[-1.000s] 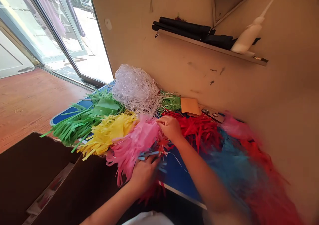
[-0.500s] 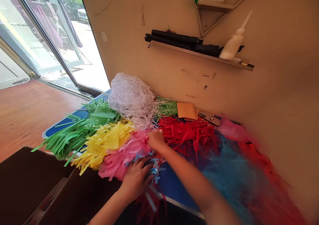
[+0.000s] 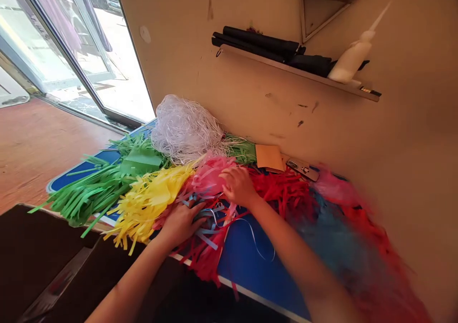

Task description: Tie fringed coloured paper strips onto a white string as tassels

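My left hand (image 3: 182, 222) lies over blue paper strips (image 3: 211, 232), fingers apart and thumb held away from them. Under and beside it spreads a bundle of red fringe (image 3: 205, 261) that hangs past the table's front edge. My right hand (image 3: 239, 185) is closed at the right end of a pink fringed paper bundle (image 3: 213, 174); its fingertips are partly hidden. A thin white ribbon (image 3: 252, 232) curls across the blue tabletop below the right wrist. Yellow fringe (image 3: 161, 194) touches the pink bundle on the left.
Green fringe (image 3: 107, 180) covers the table's left end. Behind it sits a heap of white string (image 3: 186, 127). More red fringe (image 3: 282, 189), an orange card (image 3: 269, 158) and a phone (image 3: 302, 169) lie by the wall. A dark box (image 3: 43, 251) stands front left; a shelf (image 3: 296, 72) hangs above.
The pink bundle has shifted up and away along with my right hand, uncovering red fringe and white ribbon. My left hand has slid left. The view has moved slightly.
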Demonstrator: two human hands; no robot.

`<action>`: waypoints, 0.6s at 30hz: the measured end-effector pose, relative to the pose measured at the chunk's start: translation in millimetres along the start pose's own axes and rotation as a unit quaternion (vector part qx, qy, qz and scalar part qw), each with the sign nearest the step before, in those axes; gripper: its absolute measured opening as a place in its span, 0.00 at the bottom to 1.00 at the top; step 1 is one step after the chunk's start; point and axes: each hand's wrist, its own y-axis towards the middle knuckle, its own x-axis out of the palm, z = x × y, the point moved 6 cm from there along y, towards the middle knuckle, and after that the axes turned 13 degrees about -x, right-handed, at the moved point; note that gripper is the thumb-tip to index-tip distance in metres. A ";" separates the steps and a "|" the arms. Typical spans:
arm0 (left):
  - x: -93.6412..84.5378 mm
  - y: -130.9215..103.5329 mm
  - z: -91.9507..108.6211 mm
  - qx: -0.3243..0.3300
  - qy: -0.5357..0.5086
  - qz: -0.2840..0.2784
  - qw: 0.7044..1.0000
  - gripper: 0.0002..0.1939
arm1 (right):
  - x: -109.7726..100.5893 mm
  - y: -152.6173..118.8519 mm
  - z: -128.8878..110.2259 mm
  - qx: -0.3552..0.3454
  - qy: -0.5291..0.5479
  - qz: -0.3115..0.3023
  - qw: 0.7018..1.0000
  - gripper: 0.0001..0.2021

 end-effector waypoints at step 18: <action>34.1 -37.5 41.6 0.119 0.076 0.028 0.990 0.20 | -15.7 24.5 51.3 0.273 0.206 0.132 0.930 0.14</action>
